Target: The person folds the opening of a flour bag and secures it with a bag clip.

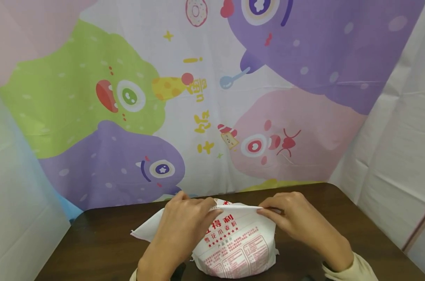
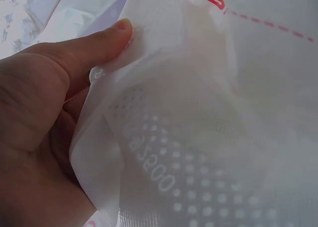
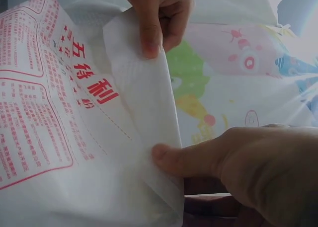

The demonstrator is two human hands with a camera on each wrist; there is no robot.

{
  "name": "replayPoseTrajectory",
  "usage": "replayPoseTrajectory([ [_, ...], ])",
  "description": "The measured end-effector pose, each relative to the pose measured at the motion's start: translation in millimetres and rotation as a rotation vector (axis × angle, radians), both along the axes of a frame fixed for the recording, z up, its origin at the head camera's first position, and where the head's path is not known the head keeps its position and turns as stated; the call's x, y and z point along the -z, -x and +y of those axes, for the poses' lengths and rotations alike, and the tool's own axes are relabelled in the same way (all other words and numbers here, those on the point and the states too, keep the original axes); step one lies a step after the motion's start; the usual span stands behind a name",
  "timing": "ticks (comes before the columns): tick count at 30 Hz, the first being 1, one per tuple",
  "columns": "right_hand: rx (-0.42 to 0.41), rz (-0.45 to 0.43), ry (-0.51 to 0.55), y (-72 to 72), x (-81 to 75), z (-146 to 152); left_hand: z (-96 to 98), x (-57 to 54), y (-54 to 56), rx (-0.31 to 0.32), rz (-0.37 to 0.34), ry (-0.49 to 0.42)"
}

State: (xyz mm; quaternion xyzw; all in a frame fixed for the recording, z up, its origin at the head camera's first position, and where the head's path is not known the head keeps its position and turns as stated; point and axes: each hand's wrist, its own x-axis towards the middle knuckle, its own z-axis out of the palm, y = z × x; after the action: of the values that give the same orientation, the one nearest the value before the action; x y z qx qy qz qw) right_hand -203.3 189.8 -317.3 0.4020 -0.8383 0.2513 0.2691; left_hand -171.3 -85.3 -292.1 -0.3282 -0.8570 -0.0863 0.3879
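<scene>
One loose, pointed corner point(image 1: 147, 226) of a wheat-flour bag point(image 1: 238, 249) sticks out just left of the left hand point(image 1: 182, 220). That hand's grip is closed, thumb flat on the near face and fingers curled behind, pinching the bag's upper edge. The bag hangs between and below the two grips, its base apparently on the dark brown table point(image 1: 303, 255). At the far end of the edge, the right hand point(image 1: 291, 212) pinches likewise, thumb in front, fingers behind. Gripping from both ends probably holds the folded edge point(image 1: 238, 206) straight and taut between them, while the table likely bears the weight.

Between the grips, the bag is white, thin and slightly glossy, a plastic sheet by its look; red characters, stars and boxed text cover its front. Beside the left thumb it turns translucent, with pale dots and reversed digits point(image 2: 151, 162) showing. Next to the right thumb, a smooth flap point(image 3: 136, 78) lies folded over. Below, the bag bulges roundly and creases; its contents are hidden.
</scene>
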Motion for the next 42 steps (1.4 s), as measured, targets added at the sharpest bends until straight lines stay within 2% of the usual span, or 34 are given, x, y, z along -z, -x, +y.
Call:
replayPoseTrajectory([
  [10,-0.015,-0.017,0.004,2.1,-0.4,4.8,-2.4,-2.6,0.6,0.011,-0.015,0.016],
  [21,0.006,-0.037,-0.016,0.0,-5.0,8.2,-6.8,-3.6,1.0,-0.005,0.028,-0.005],
  [27,0.008,-0.05,-0.024,-0.2,-6.0,10.0,-7.7,-3.9,1.2,-0.002,0.01,-0.011],
  [35,0.063,-0.068,-0.026,-0.5,-6.2,11.9,-9.6,-2.6,0.7,-0.001,-0.012,-0.018],
  [42,0.051,-0.061,-0.019,-1.0,-6.6,13.9,-10.8,-4.4,-0.7,-0.015,-0.005,-0.027],
])
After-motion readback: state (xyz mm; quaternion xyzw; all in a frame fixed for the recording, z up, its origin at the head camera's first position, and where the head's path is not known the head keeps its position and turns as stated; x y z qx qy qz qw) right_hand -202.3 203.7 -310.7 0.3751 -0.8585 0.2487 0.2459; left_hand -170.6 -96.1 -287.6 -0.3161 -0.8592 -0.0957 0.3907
